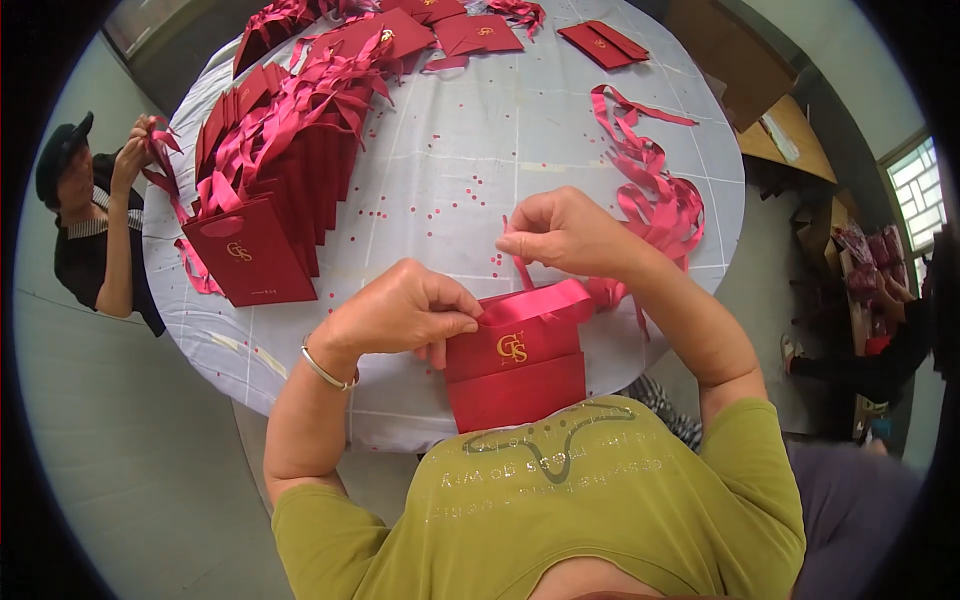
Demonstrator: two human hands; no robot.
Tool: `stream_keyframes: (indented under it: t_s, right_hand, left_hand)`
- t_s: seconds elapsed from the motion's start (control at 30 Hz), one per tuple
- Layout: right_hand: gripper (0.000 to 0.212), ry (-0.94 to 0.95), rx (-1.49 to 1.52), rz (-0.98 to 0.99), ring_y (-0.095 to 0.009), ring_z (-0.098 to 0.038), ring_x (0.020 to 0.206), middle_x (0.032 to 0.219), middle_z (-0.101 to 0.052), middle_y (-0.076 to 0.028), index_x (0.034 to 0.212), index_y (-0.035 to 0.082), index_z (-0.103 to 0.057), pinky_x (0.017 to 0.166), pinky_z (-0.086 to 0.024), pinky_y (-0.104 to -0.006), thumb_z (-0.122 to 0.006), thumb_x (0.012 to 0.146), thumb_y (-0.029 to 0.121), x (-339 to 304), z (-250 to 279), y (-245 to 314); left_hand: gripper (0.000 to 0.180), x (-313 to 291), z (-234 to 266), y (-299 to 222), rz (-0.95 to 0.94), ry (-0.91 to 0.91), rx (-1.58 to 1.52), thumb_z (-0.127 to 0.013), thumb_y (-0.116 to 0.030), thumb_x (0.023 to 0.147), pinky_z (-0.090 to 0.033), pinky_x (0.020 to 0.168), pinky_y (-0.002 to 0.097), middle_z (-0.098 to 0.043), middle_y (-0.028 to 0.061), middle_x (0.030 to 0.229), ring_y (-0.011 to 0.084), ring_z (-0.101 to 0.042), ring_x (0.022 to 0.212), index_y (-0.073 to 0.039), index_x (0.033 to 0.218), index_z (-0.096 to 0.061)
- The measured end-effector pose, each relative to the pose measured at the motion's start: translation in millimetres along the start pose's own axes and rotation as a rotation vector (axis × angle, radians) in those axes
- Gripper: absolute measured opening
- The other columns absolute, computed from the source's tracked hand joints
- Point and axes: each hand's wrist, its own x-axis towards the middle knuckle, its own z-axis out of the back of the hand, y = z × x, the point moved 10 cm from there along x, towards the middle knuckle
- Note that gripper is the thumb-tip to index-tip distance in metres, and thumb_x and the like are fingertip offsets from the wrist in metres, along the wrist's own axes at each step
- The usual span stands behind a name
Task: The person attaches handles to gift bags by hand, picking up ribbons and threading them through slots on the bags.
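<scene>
A folded red paper gift bag (517,362) with a gold emblem lies at the near edge of the round table (560,160), against my green shirt. My left hand (400,312) pinches the bag's top left edge. My right hand (562,233) is raised just above the bag's top, fingers closed on a thin red ribbon (521,268) that runs down to the bag's opening.
A row of finished red bags with ribbon handles (272,170) stands at the left. Loose red ribbons (655,195) lie at the right, flat red bags (604,44) at the far side. A person in black (95,225) works at the left; another person (885,340) is at the right.
</scene>
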Motion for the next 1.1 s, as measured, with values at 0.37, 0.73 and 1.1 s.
stream_keyframes:
  t_s: [0.37,0.73,1.1]
  right_hand:
    - [0.015,0.601,-0.053,-0.028,-0.011,-0.055,0.061,0.072,-0.062,-0.003,0.093,0.001,-0.067,0.053,-0.043,-0.0264,-0.069,0.083,0.013,12,-74,31]
    - [0.018,0.591,0.299,-0.28,-0.01,-0.05,0.056,0.068,-0.059,-0.001,0.087,0.006,-0.065,0.047,-0.038,-0.0244,-0.072,0.071,0.001,21,-95,2]
    - [0.016,0.074,0.136,0.027,-0.015,-0.062,0.074,0.082,-0.066,-0.008,0.09,0.0,-0.065,0.065,-0.05,-0.0302,-0.061,0.074,0.0,56,-39,2]
  left_hand:
    - [0.006,-9,3,-23,-0.17,-0.113,0.099,-0.067,0.002,0.086,-0.052,0.047,0.0218,-0.068,0.0049,0.064,0.0125,-0.069,0.056,0.001,0.089,-0.072]
    - [0.005,-7,0,-24,-0.183,-0.093,0.165,-0.068,0.002,0.082,-0.052,0.049,0.0212,-0.067,0.0041,0.064,0.011,-0.069,0.056,0.0,0.086,-0.071]
    - [0.007,0,-3,-17,-0.141,-0.052,0.058,-0.065,0.006,0.08,-0.053,0.05,0.0225,-0.066,0.0032,0.065,0.0121,-0.069,0.056,0.003,0.085,-0.066]
